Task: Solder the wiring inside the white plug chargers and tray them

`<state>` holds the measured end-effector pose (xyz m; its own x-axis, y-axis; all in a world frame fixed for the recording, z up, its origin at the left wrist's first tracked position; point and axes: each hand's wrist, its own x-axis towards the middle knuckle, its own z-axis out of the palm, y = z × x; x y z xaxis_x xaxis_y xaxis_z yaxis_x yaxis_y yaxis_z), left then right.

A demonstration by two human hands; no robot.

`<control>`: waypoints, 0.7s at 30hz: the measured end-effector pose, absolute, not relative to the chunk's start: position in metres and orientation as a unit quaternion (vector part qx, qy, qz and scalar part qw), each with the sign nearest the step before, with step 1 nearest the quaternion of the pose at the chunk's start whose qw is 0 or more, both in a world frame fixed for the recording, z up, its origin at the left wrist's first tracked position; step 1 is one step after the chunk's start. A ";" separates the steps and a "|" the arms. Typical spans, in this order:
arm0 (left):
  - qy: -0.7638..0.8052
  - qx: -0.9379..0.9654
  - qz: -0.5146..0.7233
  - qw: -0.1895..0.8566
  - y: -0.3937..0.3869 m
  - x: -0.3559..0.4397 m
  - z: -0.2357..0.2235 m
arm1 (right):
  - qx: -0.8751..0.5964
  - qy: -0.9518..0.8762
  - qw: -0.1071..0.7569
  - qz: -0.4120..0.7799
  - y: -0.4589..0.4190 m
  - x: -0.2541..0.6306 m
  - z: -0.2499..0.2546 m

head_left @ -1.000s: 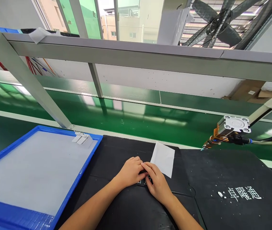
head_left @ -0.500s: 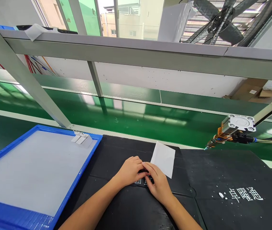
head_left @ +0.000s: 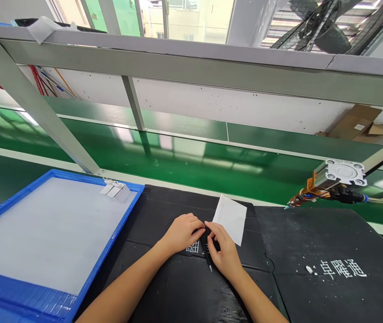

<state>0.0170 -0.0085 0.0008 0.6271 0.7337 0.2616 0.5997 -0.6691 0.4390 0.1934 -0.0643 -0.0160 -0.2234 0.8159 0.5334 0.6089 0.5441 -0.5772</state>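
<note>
My left hand (head_left: 184, 232) is closed, with thumb and fingertips pinched together over the black mat (head_left: 164, 287). Whatever lies in that pinch is too small or too hidden to name. Close against it, my right hand (head_left: 224, 251) has its fingers curled, the index fingertip meeting the left fingertips. A slim black tool with a pointed silver end, like tweezers (head_left: 207, 255), shows between the hands, its point toward me. I cannot tell whether a hand grips it. Just beyond my right hand lies a white sheet of paper (head_left: 232, 220).
At left is a blue-rimmed tray (head_left: 110, 249) with a white base and small white pieces (head_left: 115, 190) near its far corner. A metal-bodied device with a nozzle (head_left: 332, 181) overhangs the right. White flecks (head_left: 309, 269) dot the mat. A grey frame crosses behind.
My hands have separated slightly, and my right thumb has drawn away from the left fingers. The black tool between them has come into sight. The view has tilted down a little.
</note>
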 end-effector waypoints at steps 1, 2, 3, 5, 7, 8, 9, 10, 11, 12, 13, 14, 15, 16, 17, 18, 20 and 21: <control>0.373 0.890 0.211 0.157 -0.009 0.017 0.001 | -0.460 -0.772 0.420 0.127 -0.064 0.193 -0.016; 0.369 0.892 0.208 0.159 -0.009 0.017 0.001 | -0.459 -0.771 0.421 0.131 -0.064 0.193 -0.016; 0.363 0.894 0.205 0.162 -0.009 0.018 0.002 | -0.459 -0.770 0.423 0.133 -0.064 0.193 -0.016; 0.353 0.898 0.199 0.168 -0.010 0.019 0.003 | -0.459 -0.767 0.426 0.137 -0.064 0.193 -0.016; 0.350 0.900 0.193 0.172 -0.010 0.019 0.004 | -0.457 -0.768 0.426 0.140 -0.064 0.192 -0.015; 0.350 0.901 0.191 0.173 -0.010 0.020 0.005 | -0.456 -0.769 0.426 0.141 -0.064 0.192 -0.014; 0.351 0.901 0.189 0.173 -0.010 0.020 0.005 | -0.455 -0.769 0.425 0.143 -0.064 0.192 -0.013; 0.352 0.901 0.187 0.173 -0.010 0.020 0.005 | -0.454 -0.770 0.424 0.144 -0.064 0.192 -0.013; 0.353 0.901 0.185 0.172 -0.010 0.020 0.005 | -0.453 -0.771 0.424 0.145 -0.064 0.192 -0.012; 0.355 0.901 0.183 0.172 -0.010 0.020 0.005 | -0.451 -0.772 0.424 0.143 -0.064 0.192 -0.012; 0.356 0.901 0.181 0.171 -0.010 0.020 0.005 | -0.448 -0.774 0.425 0.139 -0.063 0.192 -0.012; 0.356 0.901 0.177 0.170 -0.010 0.019 0.005 | -0.445 -0.775 0.427 0.136 -0.063 0.192 -0.012; 0.356 0.902 0.175 0.169 -0.010 0.019 0.004 | -0.444 -0.777 0.427 0.133 -0.063 0.192 -0.012; 0.356 0.903 0.173 0.169 -0.010 0.019 0.004 | -0.444 -0.777 0.427 0.133 -0.062 0.192 -0.013; 0.356 0.903 0.171 0.167 -0.010 0.019 0.004 | -0.446 -0.776 0.425 0.135 -0.062 0.192 -0.013; 0.356 0.904 0.171 0.166 -0.010 0.019 0.004 | -0.448 -0.776 0.422 0.138 -0.062 0.192 -0.014; 0.354 0.905 0.170 0.165 -0.010 0.019 0.005 | -0.454 -0.774 0.417 0.143 -0.062 0.193 -0.015; 0.354 0.905 0.170 0.163 -0.010 0.020 0.005 | -0.456 -0.774 0.414 0.144 -0.062 0.193 -0.016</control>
